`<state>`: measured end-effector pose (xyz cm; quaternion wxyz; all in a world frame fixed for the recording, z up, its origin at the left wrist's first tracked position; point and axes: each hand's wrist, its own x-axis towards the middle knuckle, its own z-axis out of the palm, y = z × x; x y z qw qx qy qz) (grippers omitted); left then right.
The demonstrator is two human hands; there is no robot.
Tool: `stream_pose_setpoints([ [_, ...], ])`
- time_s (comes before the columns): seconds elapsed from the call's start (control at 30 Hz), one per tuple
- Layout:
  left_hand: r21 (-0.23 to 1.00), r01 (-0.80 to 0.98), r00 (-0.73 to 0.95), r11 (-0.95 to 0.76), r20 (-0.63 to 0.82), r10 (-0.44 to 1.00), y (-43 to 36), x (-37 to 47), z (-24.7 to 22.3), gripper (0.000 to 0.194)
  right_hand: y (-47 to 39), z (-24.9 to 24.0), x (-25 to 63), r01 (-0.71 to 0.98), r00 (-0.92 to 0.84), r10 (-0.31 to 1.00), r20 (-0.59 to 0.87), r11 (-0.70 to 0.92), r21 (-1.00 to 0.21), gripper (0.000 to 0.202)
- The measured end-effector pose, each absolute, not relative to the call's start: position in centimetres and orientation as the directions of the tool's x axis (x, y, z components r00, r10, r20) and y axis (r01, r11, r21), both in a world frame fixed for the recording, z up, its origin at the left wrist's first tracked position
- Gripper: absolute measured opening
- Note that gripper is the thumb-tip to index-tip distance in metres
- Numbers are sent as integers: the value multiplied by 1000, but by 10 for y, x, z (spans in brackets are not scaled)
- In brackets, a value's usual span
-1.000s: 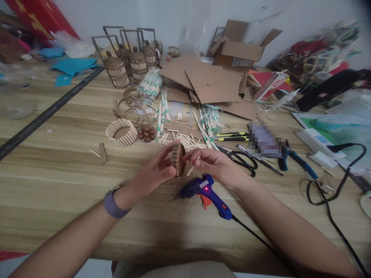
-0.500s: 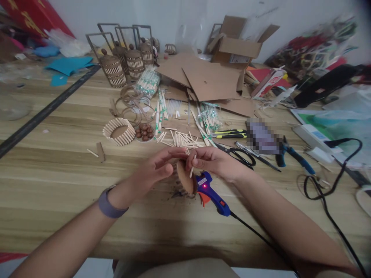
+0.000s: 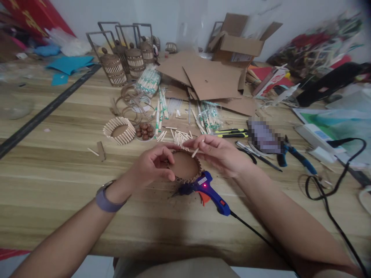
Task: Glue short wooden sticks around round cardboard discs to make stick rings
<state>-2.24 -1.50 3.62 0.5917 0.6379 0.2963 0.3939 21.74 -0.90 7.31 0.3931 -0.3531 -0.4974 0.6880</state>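
Note:
My left hand (image 3: 146, 164) is closed on the left rim of a round brown cardboard base (image 3: 184, 165), thumb and fingers curved about its edge. Along that rim runs a ridged, notched border, and the disc's flat inside faces me. Between my right thumb and fingers is a short wooden stick (image 3: 197, 149), held at the disc's upper right edge; my right hand (image 3: 223, 154) is closed on it. Just below the disc lies a blue glue gun (image 3: 213, 192) with an orange trigger and a lit red light. Loose cut sticks (image 3: 181, 138) lie beyond my hands.
A ring of upright sticks (image 3: 108, 129) stands left of a dish of brown balls (image 3: 145, 132). Pliers (image 3: 298, 156), a yellow-black cutter (image 3: 232, 133) and a black cable (image 3: 324, 199) lie right. Cardboard sheets (image 3: 214, 77) and lidded stick baskets (image 3: 114, 71) stand behind.
The cardboard base has turned from a steep tilt to lie flatter, its inside now facing up. My right hand has moved slightly up and right with the stick; my left fingers have curled in.

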Motion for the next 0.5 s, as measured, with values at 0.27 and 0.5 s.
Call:
stream_pose_setpoints([
  [0.27, 641, 487, 609, -594, 239, 757, 5, -37, 14, 40, -3, 79, 226, 202, -481, 877, -6, 104, -974, 20],
  [0.5, 548, 516, 663, -658, 232, 712, 3, -29, 13, 88, -13, 82, 218, 472, -648, 758, 72, 475, -743, 15],
])
